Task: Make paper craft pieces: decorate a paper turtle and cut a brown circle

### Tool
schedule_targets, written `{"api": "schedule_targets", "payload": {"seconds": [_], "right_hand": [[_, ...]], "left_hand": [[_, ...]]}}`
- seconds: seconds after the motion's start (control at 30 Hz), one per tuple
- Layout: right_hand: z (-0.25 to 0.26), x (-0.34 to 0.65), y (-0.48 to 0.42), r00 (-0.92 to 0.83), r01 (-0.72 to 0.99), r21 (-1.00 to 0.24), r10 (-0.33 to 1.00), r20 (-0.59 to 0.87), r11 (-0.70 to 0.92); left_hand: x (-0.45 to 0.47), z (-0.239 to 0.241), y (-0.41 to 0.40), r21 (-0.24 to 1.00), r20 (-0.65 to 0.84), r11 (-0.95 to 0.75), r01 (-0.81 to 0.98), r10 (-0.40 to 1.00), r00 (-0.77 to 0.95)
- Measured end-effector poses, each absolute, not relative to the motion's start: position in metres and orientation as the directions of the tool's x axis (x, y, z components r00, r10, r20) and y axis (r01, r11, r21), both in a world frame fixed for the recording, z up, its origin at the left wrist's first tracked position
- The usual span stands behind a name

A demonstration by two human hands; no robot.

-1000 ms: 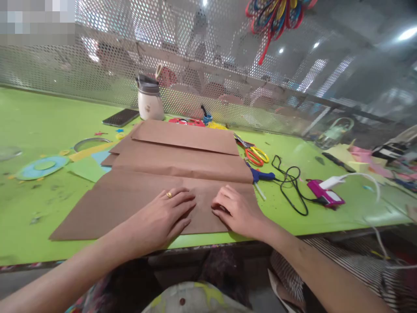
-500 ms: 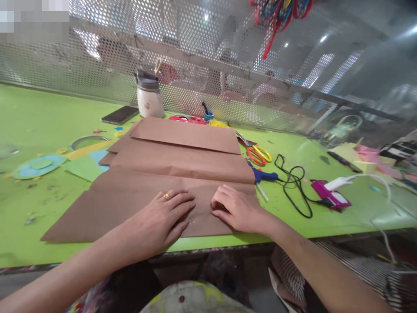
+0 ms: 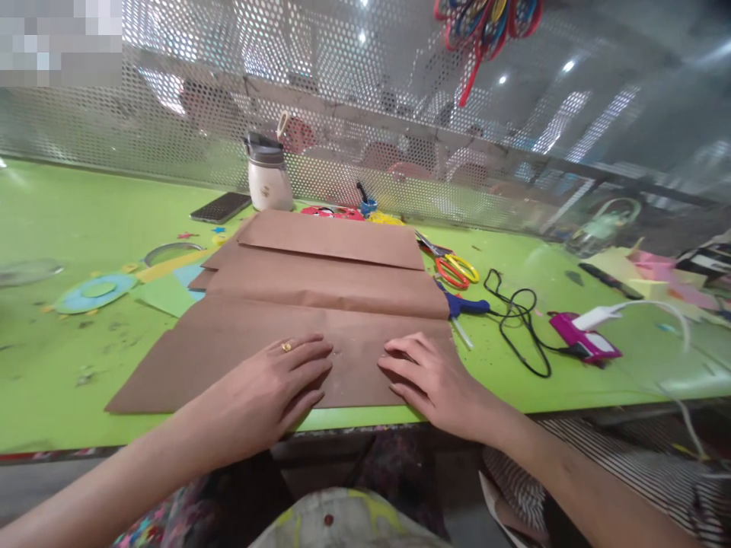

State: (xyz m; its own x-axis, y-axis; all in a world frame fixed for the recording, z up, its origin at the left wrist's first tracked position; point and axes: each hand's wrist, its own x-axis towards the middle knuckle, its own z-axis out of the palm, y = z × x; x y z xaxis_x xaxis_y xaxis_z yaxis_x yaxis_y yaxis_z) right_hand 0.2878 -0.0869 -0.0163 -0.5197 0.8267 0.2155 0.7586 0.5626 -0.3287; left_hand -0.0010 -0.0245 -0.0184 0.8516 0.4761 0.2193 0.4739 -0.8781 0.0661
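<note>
Folded brown kraft paper lies on the green table in front of me, with several crosswise creases and a flap turned over at its far edge. My left hand rests palm down on its near part, fingers stretched out, a gold ring on one of them. To the right, my right hand touches the same sheet with its fingers apart and slightly bent. A strip of bare paper separates the two hands. Just past the paper's right edge is a blue glue gun, partly covered by it.
Scissors with orange and yellow handles lie right of the paper. A black cord runs to a magenta power strip. Behind stand a white bottle and a phone. Paper cutouts lie left. A perforated metal screen borders the back.
My right hand has shifted slightly right and its fingers have spread from a more curled pose. My left hand has moved slightly left across the paper, so the gap between them is wider.
</note>
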Motion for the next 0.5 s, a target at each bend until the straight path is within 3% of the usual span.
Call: {"api": "schedule_targets", "payload": {"seconds": [0.23, 0.4, 0.5], "right_hand": [[-0.013, 0.293, -0.106, -0.393, 0.804, -0.331, 0.859, 0.328, 0.494], [-0.012, 0.284, -0.112, -0.526, 0.753, -0.295, 0.808, 0.266, 0.588], [-0.012, 0.282, -0.117, -0.472, 0.769, -0.310, 0.824, 0.312, 0.559]], "left_hand": [[-0.034, -0.008, -0.044, 0.028, 0.267, -0.876, 0.481, 0.470, 0.841], [-0.032, -0.014, -0.054, 0.006, 0.300, -0.844, 0.536, 0.513, 0.804], [-0.035, -0.020, -0.057, -0.013, 0.316, -0.833, 0.553, 0.521, 0.793]]}}
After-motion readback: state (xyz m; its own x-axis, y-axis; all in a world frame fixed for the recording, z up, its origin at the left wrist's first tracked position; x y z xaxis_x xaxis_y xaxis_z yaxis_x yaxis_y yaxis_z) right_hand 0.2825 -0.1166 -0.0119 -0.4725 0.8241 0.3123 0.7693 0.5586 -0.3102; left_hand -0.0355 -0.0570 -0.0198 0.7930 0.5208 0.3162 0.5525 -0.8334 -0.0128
